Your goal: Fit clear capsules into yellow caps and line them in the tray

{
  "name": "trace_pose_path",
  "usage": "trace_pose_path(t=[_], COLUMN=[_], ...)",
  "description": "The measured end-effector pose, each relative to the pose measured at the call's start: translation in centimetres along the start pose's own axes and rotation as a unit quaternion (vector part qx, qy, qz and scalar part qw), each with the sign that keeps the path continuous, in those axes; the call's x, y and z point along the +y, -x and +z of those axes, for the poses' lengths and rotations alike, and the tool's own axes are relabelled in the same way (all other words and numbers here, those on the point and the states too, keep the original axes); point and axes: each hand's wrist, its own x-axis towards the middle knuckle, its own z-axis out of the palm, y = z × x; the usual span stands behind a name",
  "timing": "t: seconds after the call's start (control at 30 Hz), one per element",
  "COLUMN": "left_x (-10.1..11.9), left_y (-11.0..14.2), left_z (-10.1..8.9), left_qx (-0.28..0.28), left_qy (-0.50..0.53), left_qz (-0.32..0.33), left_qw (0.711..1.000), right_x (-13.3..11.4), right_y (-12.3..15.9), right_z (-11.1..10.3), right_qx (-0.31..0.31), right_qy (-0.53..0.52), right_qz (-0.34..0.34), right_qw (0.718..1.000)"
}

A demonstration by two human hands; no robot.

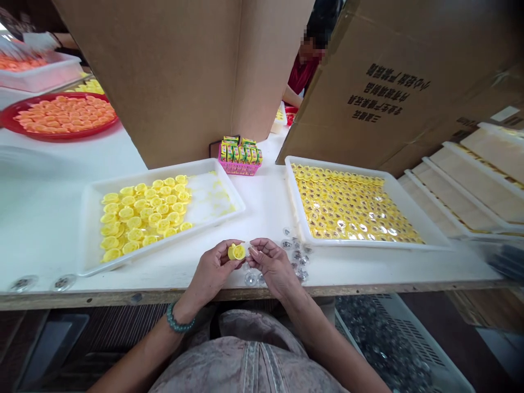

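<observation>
White tabletop, worn wooden front edge with dark round spots; two tall brown cardboard panels standing like partition walls, left one plain, right one bearing dark upside-down lettering, narrow gap between; bright patch in upper left corner; under table, dimmer space, dark striped surface at left

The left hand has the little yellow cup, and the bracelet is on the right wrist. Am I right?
Not quite: the head view shows the bracelet on the left wrist. The left hand does hold the yellow cup.
</observation>
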Motion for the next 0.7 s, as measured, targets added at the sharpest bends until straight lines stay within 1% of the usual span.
trace_pose_path(t=[0.1, 0.2, 0.37, 0.53, 0.6, 0.7], left_x=[0.0, -0.2, -0.6, -0.4, 0.0, 0.9], left_y=[-0.1, -0.1, 0.0, 0.1, 0.3, 0.6], left_z=[0.1, 0.2, 0.3, 0.3, 0.2, 0.3], left_qx=[0.000, 0.007, 0.029, 0.040, 0.024, -0.036], left_qy=[-0.020, -0.067, -0.138, -0.201, -0.203, -0.155], left_qz=[0.011, 0.032, 0.056, 0.074, 0.083, 0.091], left_qw=[1.000, 0.997, 0.988, 0.976, 0.975, 0.983], right_x=[0.3, 0.4, 0.7, 0.9, 0.9, 0.6], right_y=[0.1, 0.1, 0.3, 0.6, 0.8, 1.0], right_z=[0.2, 0.7, 1.2, 1.2, 1.2, 1.0], right_qx=[0.016, 0.019, 0.025, 0.034, 0.039, 0.040], right_qy=[0.036, 0.050, 0.042, 0.040, 0.050, 0.069], right_qz=[0.006, 0.009, 0.003, -0.012, -0.014, -0.019], right_qw=[0.999, 0.999, 0.999, 0.999, 0.998, 0.997])
